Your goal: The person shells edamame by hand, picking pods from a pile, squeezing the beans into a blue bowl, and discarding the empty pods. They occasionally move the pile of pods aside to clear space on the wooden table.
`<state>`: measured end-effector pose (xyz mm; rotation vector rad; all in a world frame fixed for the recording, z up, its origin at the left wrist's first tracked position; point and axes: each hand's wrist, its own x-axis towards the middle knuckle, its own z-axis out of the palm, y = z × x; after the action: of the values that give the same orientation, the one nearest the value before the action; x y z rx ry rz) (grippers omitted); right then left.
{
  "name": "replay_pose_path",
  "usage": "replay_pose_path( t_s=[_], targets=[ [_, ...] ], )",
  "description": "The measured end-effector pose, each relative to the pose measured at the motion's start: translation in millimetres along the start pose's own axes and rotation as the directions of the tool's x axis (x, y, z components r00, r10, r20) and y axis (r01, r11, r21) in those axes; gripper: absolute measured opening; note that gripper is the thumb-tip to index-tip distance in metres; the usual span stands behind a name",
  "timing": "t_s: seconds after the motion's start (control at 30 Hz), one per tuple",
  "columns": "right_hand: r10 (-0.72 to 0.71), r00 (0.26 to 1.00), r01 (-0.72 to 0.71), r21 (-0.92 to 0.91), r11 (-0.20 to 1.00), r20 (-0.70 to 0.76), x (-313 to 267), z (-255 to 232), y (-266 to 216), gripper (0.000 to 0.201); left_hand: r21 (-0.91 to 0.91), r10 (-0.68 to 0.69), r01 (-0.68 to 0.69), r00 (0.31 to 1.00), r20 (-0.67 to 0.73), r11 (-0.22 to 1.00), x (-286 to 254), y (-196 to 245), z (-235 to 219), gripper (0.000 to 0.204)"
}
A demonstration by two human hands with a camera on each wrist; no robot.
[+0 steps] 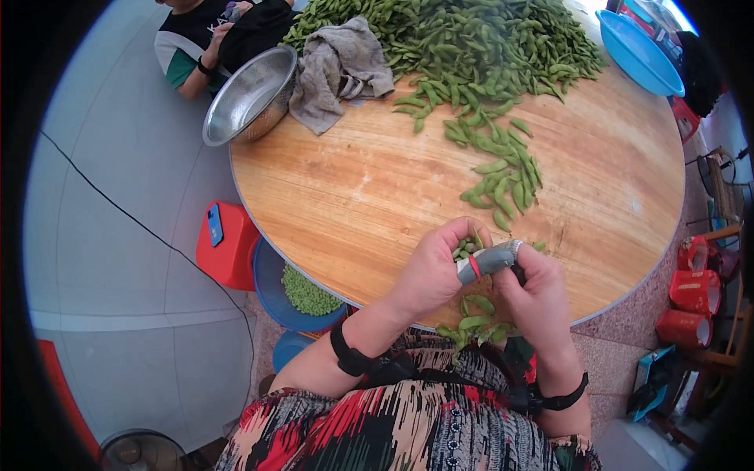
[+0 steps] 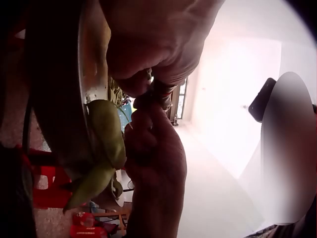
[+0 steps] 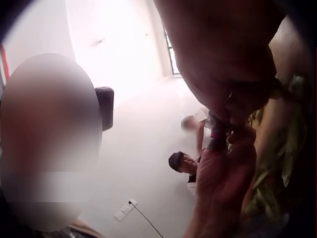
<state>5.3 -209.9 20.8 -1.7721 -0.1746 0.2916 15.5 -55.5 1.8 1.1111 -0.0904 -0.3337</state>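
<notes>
My left hand [image 1: 428, 271] is curled around several shelled green beans [image 1: 465, 250], which show between its fingers. One of its digits wears a grey wrap [image 1: 491, 261] bound with a red band. My right hand [image 1: 542, 294] meets the tip of that wrap with thumb and fingers bent; I cannot tell what lies between them. Below the hands, a few green edamame pods [image 1: 475, 320] lie at the table's near edge. More loose pods [image 1: 503, 177] trail beyond the hands. In the left wrist view, two large pods [image 2: 106, 134] appear beside the hands.
A big heap of pods [image 1: 471, 47] covers the far side of the round wooden table [image 1: 338, 196]. A grey cloth [image 1: 338, 71] and a metal bowl [image 1: 255, 98] sit far left. Below the edge, a blue basin [image 1: 271, 294] holds shelled beans beside a red stool [image 1: 228, 251]. Another person [image 1: 188, 47] is far left.
</notes>
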Motion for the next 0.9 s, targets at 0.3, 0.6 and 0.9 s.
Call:
replay_pose_path(
  t_s=[0.3,0.6,0.9],
  targets=[
    [0.224,0.959,-0.259,0.211,0.942,0.176,6.4,-19.1,-11.8,0.018,-0.01,-0.111,0.111,0.994,0.007,0.994,-4.1,13.1,-5.6,0.041],
    [0.142,0.985,-0.162,0.261,0.952,0.095,15.0,-23.2,-6.1,0.016,0.592,0.317,-0.324,0.941,0.119,0.738,-6.5,9.4,2.6,0.045],
    [0.235,0.929,-0.368,0.774,0.515,0.286,10.1,-18.5,-3.1,0.008,0.523,0.446,-0.503,0.861,0.243,0.688,2.5,0.1,-5.2,0.02]
  ],
)
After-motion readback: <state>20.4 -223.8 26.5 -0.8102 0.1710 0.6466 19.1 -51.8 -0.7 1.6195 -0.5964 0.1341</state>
